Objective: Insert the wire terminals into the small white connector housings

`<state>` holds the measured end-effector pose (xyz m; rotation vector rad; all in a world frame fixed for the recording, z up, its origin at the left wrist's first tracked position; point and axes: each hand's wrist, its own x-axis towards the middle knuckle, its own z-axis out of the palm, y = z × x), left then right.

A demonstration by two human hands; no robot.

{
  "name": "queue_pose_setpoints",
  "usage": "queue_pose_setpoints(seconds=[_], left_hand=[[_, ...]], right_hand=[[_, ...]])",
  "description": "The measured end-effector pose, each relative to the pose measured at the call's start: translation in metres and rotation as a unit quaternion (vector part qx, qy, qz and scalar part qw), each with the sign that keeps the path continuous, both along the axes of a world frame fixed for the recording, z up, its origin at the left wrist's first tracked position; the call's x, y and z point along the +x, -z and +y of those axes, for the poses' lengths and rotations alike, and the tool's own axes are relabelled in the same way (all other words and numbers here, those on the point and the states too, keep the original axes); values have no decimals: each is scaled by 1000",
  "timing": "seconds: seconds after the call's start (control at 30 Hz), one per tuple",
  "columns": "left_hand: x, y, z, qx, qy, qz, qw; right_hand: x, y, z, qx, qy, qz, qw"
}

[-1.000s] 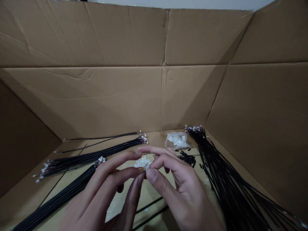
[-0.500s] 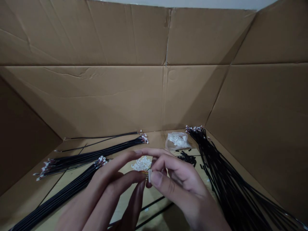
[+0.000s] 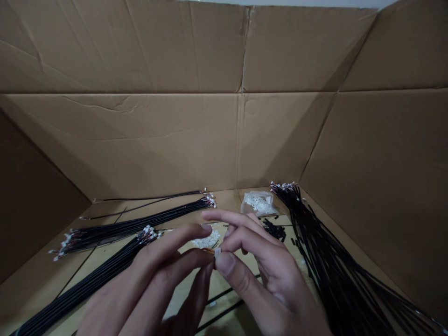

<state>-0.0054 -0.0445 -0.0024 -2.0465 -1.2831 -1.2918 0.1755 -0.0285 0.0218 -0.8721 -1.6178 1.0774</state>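
Wires (image 3: 209, 250), thin and orange-yellow, sat pinched in the left hand (image 3: 147, 282), while the right hand (image 3: 271, 273) gripped a small white plastic connector (image 3: 217, 252) against them. Less of that connector showed than a moment before, so the wires' seating was hidden.

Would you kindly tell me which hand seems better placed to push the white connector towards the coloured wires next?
Probably the right hand: its thumb rests against the white connector, while the left hand pinches the coloured wires beside it.
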Motion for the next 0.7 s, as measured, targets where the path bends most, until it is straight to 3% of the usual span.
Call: queue_pose_setpoints(seconds=[0.13,0.37,0.5,0.63,0.7], left_hand=[[2,-9,4,-31,51,-15,998],[0,-14,10,-72,86,-48,993],[3,-16,9,-136,119,-160,970],[7,-14,12,-140,128,-216,958],[12,-12,13,-129,103,-268,949]], right_hand=[[4,-2,3,-18,-22,28,999],[6,-2,7,80,-9,-20,997],[1,4,6,10,29,28,999],[-6,6,8,-34,-16,68,997],[-10,6,10,-30,-19,81,996]])
